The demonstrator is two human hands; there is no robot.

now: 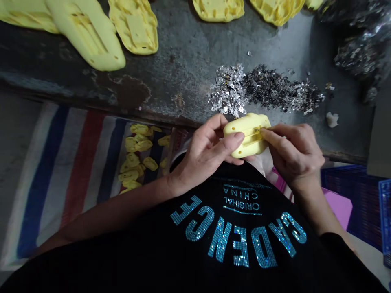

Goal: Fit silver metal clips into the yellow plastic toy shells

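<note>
A yellow plastic shell (pixel 240 127) is held just in front of the table edge, its slotted recess facing up. My left hand (pixel 210 148) is wrapped round its left side, thumb on top. At its right end, my right hand (pixel 293 148) has thumb and forefinger pinched at the recess, where a small metal piece (pixel 257 129) shows. Whether the fingertips grip that piece cannot be made out. Beyond the shell lie a pile of bright metal clips (pixel 229 89) and a darker pile (pixel 269 87) touching it.
Larger yellow shells (pixel 91 36) lie at the table's (pixel 177 57) back left, others along the far side. A bag of metal parts (pixel 357 44) is at back right. Below are a striped sheet (pixel 79 162) with yellow pieces (pixel 132 162) and blue crates (pixel 348 183).
</note>
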